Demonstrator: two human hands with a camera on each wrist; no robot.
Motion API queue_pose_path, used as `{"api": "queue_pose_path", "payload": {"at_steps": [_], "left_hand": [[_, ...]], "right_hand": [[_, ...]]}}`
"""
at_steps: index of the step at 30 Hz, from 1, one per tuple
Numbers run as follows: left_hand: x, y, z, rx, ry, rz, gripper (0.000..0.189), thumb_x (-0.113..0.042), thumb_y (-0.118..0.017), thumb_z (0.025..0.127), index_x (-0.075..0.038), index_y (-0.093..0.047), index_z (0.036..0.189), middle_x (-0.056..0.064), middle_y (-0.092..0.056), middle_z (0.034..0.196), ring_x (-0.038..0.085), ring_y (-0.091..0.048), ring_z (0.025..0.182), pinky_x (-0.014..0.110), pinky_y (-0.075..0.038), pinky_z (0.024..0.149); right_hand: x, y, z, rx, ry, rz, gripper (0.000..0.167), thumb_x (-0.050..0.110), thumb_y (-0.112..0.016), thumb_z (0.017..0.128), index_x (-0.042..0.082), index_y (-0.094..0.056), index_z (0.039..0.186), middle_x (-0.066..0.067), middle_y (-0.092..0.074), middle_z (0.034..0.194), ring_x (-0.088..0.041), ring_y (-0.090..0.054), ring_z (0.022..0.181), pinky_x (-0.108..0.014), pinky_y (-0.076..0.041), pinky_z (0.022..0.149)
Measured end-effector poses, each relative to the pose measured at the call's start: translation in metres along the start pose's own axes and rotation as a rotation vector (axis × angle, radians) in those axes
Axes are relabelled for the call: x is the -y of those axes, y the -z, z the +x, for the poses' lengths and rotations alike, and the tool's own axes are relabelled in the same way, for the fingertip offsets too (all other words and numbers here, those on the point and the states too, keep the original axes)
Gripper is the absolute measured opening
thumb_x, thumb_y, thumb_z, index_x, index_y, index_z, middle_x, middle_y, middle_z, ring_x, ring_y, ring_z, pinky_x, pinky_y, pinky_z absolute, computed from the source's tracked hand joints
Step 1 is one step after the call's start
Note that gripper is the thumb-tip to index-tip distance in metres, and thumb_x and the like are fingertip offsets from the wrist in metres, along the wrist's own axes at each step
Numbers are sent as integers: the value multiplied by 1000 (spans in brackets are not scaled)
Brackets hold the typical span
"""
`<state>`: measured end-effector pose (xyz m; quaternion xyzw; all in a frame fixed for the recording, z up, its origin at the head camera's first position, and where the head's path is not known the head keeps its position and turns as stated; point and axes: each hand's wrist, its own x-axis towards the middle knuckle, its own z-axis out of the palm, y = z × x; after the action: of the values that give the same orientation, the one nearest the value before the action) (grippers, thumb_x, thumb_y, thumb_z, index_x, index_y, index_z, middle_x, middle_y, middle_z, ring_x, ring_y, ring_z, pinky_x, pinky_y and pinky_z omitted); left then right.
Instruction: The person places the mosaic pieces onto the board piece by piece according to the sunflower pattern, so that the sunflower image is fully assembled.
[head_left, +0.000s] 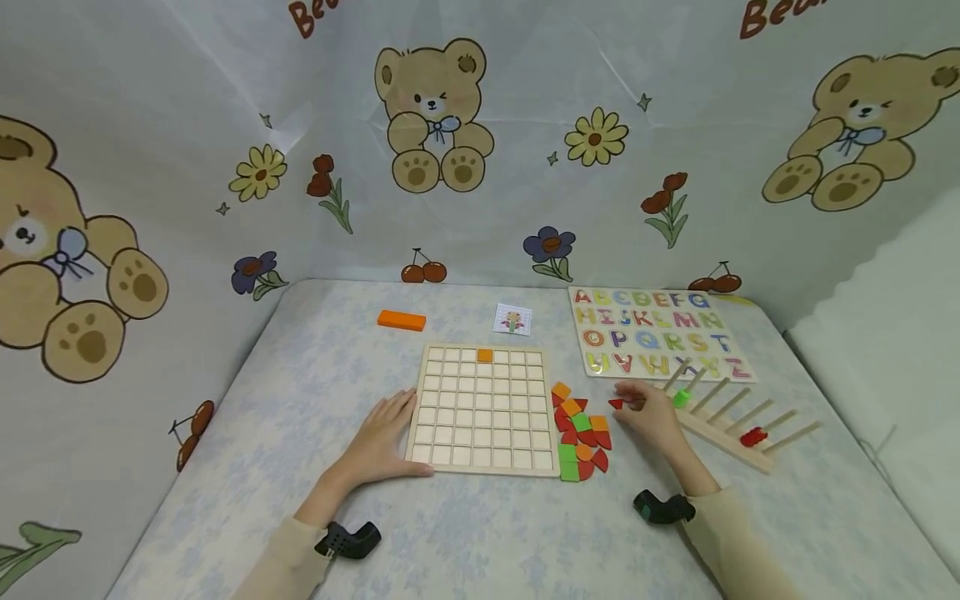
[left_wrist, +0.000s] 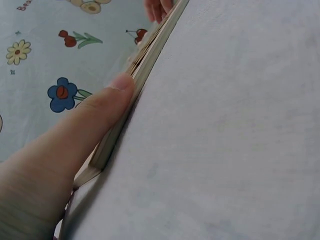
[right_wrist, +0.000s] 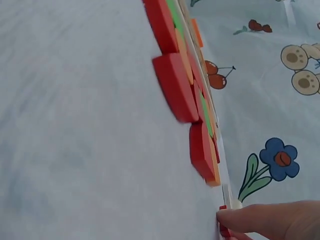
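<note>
A wooden grid board [head_left: 485, 473] lies flat with one orange square tile [head_left: 485, 356] in its far row. My left hand [head_left: 381, 440] rests at the board's near left corner, fingers along the left side and thumb [left_wrist: 107, 102] against the front edge. To the right of the board, my right hand [head_left: 648, 414] pinches a small red tile [head_left: 616, 403] between thumb and fingertips. The tile is mostly hidden by the thumb in the right wrist view. Between board and right hand lies a loose pile of red, green and orange tiles [head_left: 581, 422], squares and rounded shapes among them.
An orange bar [head_left: 401, 320] and a small pattern card [head_left: 513, 319] lie beyond the board. At the back right is an alphabet board [head_left: 637, 321]. A wooden peg rack [head_left: 727, 442] with green and red pieces stands right beside my right hand.
</note>
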<state>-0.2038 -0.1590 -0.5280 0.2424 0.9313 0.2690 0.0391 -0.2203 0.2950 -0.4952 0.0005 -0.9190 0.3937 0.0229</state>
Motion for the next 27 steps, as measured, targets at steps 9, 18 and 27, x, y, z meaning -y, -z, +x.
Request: {"api": "queue_pose_path", "payload": {"at_steps": [9, 18, 27], "left_hand": [[1, 3, 2, -6, -17, -16, 127, -71, -76, 69, -4, -15, 159, 13, -14, 167, 36, -13, 154, 59, -12, 123], [5, 7, -2, -12, 2, 1, 127, -70, -77, 69, -5, -16, 159, 13, -15, 167, 35, -14, 154, 58, -12, 124], [-1, 7, -2, 17, -3, -28, 127, -73, -74, 70, -4, -15, 159, 13, -13, 167, 35, -12, 155, 58, -9, 124]], "right_hand": [[-3, -5, 5, -69, 30, 67, 36, -4, -73, 85, -10, -63, 119, -27, -68, 107, -2, -59, 82, -7, -48, 70], [52, -24, 35, -47, 114, 153, 36, -2, -73, 86, -9, -64, 120, -29, -69, 111, -34, -68, 92, -9, -50, 73], [105, -69, 69, 84, 179, 272, 37, -6, -71, 85, -13, -62, 120, -30, -68, 111, -40, -66, 95, -22, -55, 79]]}}
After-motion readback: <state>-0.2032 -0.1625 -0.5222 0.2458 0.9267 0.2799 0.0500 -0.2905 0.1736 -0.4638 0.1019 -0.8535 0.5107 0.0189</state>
